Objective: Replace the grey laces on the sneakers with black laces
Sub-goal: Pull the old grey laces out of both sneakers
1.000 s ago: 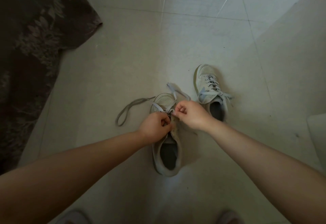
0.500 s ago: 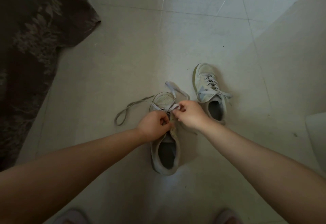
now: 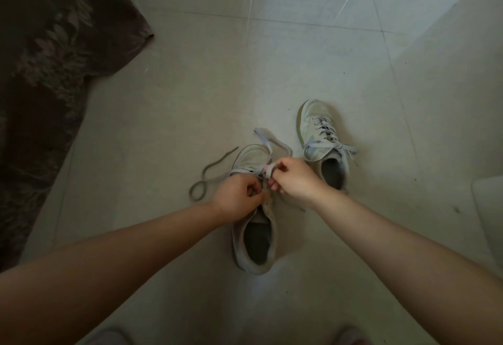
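Note:
A pale sneaker (image 3: 254,246) lies on the tiled floor in the middle, its toe pointing away from me. Its grey lace (image 3: 215,166) is partly undone and trails in loops to the left and behind the toe. My left hand (image 3: 238,197) grips the sneaker's eyelet edge over the tongue. My right hand (image 3: 295,178) pinches a loop of that lace, which wraps over its forefinger. A second pale sneaker (image 3: 321,138) stands to the right, still laced and tied with grey lace. No black laces are in view.
A dark patterned cloth (image 3: 49,78) covers the floor on the left. A pale object (image 3: 490,208) sits at the right edge. Two slipper tips (image 3: 109,336) show at the bottom edge. Bare tiles stretch beyond the shoes.
My right hand has drawn the lace loop up and a little to the right. The left loose end has slid closer to the shoe. My left hand stays on the eyelets.

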Available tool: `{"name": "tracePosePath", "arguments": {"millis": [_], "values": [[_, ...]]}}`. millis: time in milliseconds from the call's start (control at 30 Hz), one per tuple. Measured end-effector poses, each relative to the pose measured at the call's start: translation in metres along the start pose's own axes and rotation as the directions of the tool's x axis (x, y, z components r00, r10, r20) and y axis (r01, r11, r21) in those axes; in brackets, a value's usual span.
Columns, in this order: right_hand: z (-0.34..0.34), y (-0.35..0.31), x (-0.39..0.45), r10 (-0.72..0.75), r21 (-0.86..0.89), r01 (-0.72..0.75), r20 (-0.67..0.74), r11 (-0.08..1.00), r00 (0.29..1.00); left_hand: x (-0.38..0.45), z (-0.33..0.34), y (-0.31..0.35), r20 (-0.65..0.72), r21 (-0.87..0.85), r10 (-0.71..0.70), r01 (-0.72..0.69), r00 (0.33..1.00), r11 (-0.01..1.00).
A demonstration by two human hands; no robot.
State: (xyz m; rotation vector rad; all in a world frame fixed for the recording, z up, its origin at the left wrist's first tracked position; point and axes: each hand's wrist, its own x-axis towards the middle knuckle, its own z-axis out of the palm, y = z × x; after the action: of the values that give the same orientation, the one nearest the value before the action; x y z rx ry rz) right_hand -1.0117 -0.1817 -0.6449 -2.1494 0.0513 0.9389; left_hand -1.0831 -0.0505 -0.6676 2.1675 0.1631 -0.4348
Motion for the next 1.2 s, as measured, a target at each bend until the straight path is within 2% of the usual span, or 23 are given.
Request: {"name": "tracePosePath", "arguments": {"millis": [133, 233, 433, 667, 700, 767, 833, 900, 933, 1000, 1067, 1133, 1200], "values": [[-0.025, -0.012, 0.002, -0.062, 0.152, 0.090, -0.179, 0.984, 0.982, 0.001, 0.000, 0.000, 0.013, 0.017, -0.007, 0.007, 1.000, 1.000], [-0.045, -0.014, 0.006, 0.024, 0.221, 0.009, -0.147, 0.975, 0.989, 0.003, 0.000, 0.000, 0.011, 0.040, 0.004, -0.004, 1.000, 0.999], [-0.027, 0.003, -0.001, 0.088, 0.052, -0.094, 0.096, 0.994, 0.991, 0.003, 0.002, -0.001, 0.013, 0.030, -0.005, 0.005, 1.000, 1.000], [-0.020, 0.003, -0.005, -0.140, -0.175, 0.137, -0.006, 0.975, 0.990, 0.002, 0.001, 0.000, 0.006, 0.048, -0.008, 0.008, 1.000, 0.999], [-0.027, 0.000, -0.001, -0.136, -0.124, 0.126, -0.080, 0.984, 0.987, 0.002, 0.001, 0.000, 0.011, 0.053, -0.018, 0.018, 1.000, 0.998], [-0.049, -0.008, 0.008, -0.056, 0.166, 0.108, -0.292, 0.980, 0.955, 0.003, 0.001, -0.001, 0.016, 0.036, -0.032, 0.032, 0.999, 0.999], [-0.066, -0.013, 0.013, 0.063, 0.413, 0.108, -0.380, 0.904, 0.923, 0.003, 0.002, -0.002, 0.023, 0.015, -0.034, 0.033, 0.999, 0.999], [-0.068, -0.013, 0.014, 0.122, 0.441, 0.044, -0.339, 0.896, 0.933, 0.003, 0.002, -0.003, 0.025, 0.014, -0.036, 0.036, 0.999, 0.999], [-0.064, -0.012, 0.012, 0.133, 0.388, -0.010, -0.291, 0.922, 0.947, 0.003, 0.002, -0.003, 0.022, 0.013, -0.037, 0.036, 0.999, 0.999], [-0.053, -0.008, 0.008, 0.157, 0.196, -0.122, -0.171, 0.973, 0.973, 0.002, 0.002, -0.004, 0.016, 0.011, -0.029, 0.029, 0.999, 1.000], [-0.042, -0.004, 0.000, 0.202, 0.032, -0.201, -0.018, 0.979, 0.979, 0.002, 0.002, -0.003, 0.013, 0.015, -0.023, 0.023, 1.000, 1.000], [-0.029, 0.000, -0.008, 0.206, -0.024, -0.204, 0.094, 0.979, 0.974, 0.002, 0.002, -0.003, 0.006, 0.016, -0.022, 0.021, 1.000, 1.000], [-0.018, 0.003, -0.011, 0.168, 0.022, -0.170, 0.090, 0.985, 0.982, 0.003, 0.002, -0.003, 0.002, 0.015, -0.017, 0.017, 1.000, 1.000]]}}
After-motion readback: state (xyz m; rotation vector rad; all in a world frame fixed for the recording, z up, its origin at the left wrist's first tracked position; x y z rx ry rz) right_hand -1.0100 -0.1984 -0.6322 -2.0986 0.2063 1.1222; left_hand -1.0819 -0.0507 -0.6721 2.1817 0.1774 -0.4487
